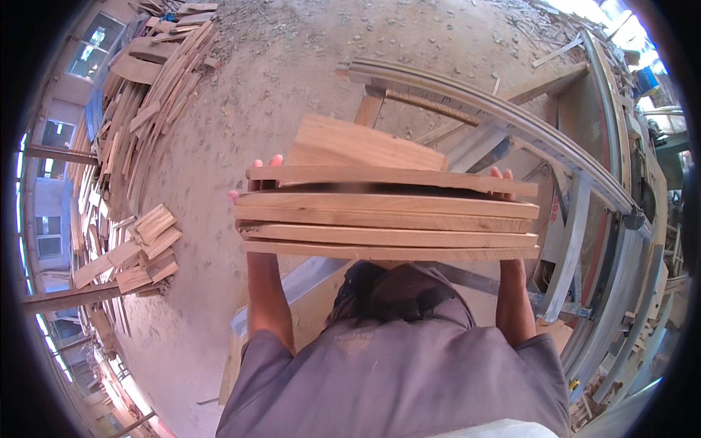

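Observation:
Held in front of my torso is a stack of several flat wooden boards (387, 217), with their light brown edges toward me. My left hand (274, 161) grips the stack's left end, its fingertips showing past the farthest board. At the right end my right hand (501, 176) is closed on the boards in the same way. A dark gap runs between the farthest board and the others, and fingers of both hands reach into it. The boards hide both palms. Just beyond the stack, a wider wooden board (358, 140) slants; whether it touches the stack I cannot tell.
A metal-railed frame (467, 95) with wooden and metal legs stands ahead and to my right. Long planks (164, 80) lie heaped at the far left, and short wooden blocks (150, 248) are piled nearer on that side. Debris litters the dusty floor (263, 66).

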Action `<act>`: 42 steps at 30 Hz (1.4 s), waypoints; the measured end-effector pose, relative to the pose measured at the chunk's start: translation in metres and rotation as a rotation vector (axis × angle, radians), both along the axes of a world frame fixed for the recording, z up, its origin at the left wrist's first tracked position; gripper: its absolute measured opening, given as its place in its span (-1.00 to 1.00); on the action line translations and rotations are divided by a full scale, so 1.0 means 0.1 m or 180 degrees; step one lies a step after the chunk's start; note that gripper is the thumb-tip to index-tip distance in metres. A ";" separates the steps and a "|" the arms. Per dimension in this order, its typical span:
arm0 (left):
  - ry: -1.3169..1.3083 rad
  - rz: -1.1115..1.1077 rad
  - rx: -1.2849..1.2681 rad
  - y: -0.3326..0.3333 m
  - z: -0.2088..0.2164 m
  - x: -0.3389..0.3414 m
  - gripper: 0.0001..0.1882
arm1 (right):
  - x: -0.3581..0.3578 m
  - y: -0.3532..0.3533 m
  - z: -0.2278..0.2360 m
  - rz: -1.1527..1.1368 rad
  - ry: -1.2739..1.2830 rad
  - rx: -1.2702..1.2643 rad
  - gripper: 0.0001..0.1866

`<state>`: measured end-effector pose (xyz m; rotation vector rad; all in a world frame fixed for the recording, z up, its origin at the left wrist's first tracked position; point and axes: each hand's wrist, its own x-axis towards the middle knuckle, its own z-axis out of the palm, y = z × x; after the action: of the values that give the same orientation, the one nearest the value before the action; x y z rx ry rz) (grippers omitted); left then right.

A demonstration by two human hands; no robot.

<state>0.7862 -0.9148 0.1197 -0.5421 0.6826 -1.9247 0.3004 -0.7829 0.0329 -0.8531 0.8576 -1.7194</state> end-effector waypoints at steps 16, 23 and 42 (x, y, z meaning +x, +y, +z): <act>-0.5482 0.1449 -0.1763 0.16 -0.17 -0.08 -0.23 | 0.18 0.13 0.43 -0.0123 0.0397 0.0269 -0.14; -0.5102 0.1500 -0.1567 0.20 -0.05 -0.23 -0.31 | 0.17 0.08 0.44 -0.0241 0.0496 0.0443 -0.20; -0.4810 0.1600 -0.1676 0.09 -0.10 -0.33 -0.47 | 0.18 0.00 0.35 -0.0299 0.0415 0.0301 -0.31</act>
<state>0.7532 -0.9060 0.1101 0.4662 -0.8583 -1.4489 0.3182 -0.7831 0.0678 -0.8804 1.0730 -1.7035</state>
